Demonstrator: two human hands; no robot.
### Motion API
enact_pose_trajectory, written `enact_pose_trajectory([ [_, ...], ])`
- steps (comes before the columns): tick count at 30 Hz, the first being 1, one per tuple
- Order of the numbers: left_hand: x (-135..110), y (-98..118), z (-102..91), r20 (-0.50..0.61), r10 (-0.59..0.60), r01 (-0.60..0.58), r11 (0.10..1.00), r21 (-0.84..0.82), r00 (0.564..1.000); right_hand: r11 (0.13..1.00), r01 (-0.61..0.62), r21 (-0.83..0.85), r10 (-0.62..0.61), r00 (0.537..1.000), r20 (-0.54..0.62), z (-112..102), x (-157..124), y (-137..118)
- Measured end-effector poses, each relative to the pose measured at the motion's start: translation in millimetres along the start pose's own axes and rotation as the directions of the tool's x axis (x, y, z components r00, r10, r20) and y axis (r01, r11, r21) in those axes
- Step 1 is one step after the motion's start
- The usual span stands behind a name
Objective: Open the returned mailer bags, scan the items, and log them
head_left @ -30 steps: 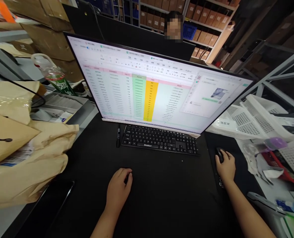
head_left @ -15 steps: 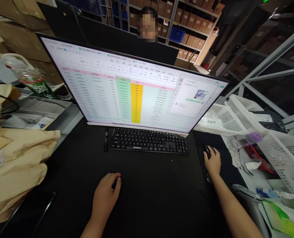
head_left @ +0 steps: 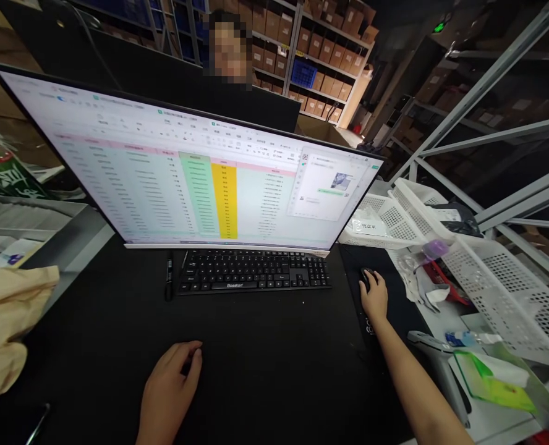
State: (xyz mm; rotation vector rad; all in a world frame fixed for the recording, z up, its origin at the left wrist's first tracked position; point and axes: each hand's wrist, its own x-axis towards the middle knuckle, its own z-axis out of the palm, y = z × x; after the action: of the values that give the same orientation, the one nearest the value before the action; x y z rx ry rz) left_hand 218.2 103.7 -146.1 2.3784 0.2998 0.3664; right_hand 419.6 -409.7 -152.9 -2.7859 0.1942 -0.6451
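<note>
The right hand (head_left: 374, 298) lies curled over a black mouse (head_left: 365, 278), palm on its back and fingers draped forward across its top, so that only the front tip of the mouse shows beyond the fingertips. The mouse sits on a dark mouse pad (head_left: 397, 303) that spreads out under and to the right of that hand. The left hand (head_left: 169, 389) rests palm down on the black desk mat (head_left: 265, 364), holding nothing, with its fingers loosely bent and drawn together and the thumb tucked near the forefinger.

Ahead of the left hand, and between the two hands, lies a black keyboard (head_left: 253, 278). A black marker pen (head_left: 168, 279) lies just beside the keyboard's left end. Directly beyond the keyboard stands a wide monitor (head_left: 186, 167) showing a spreadsheet with a green column and a yellow column.

To the right of the right hand stand white perforated plastic baskets (head_left: 497, 278), with a purple-capped item (head_left: 436, 249) and some red and white bits lying between the hand and the baskets. Nearer than the right forearm lies a green packet (head_left: 492, 386). Far to the left of the left hand sits a tan paper bag (head_left: 5, 321). Beyond the monitor another person (head_left: 228, 62) faces this way
</note>
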Motion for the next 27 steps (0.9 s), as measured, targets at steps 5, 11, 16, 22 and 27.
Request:
enact_pose_trajectory([
  [5,-0.8,-1.0,-0.9,0.021,-0.022,0.022,1.0,-0.017,1.0,1.0,0.009,-0.007,-0.009,1.0,0.022,0.9,0.2,1.5],
  [11,-1.1,1.5,-2.4,0.013,-0.021,0.021,0.998,-0.051,1.0,1.0,0.022,0.001,-0.022,1.0,-0.002,4.9,-1.6,4.0],
  [16,-0.4,3.8,-5.8,0.002,-0.013,0.013,0.997,-0.071,1.0,1.0,0.01,0.0,-0.01,1.0,0.014,5.2,-3.2,3.7],
  [22,-2.6,4.5,-6.3,-0.003,-0.011,0.011,0.997,-0.074,1.0,1.0,-0.022,0.011,0.022,1.0,-0.011,1.5,-5.7,-0.8],
  [27,-3.3,1.5,-4.1,0.014,-0.02,0.021,0.997,-0.076,1.0,1.0,-0.018,-0.01,0.018,0.999,-0.029,-1.5,-7.4,-2.6],
])
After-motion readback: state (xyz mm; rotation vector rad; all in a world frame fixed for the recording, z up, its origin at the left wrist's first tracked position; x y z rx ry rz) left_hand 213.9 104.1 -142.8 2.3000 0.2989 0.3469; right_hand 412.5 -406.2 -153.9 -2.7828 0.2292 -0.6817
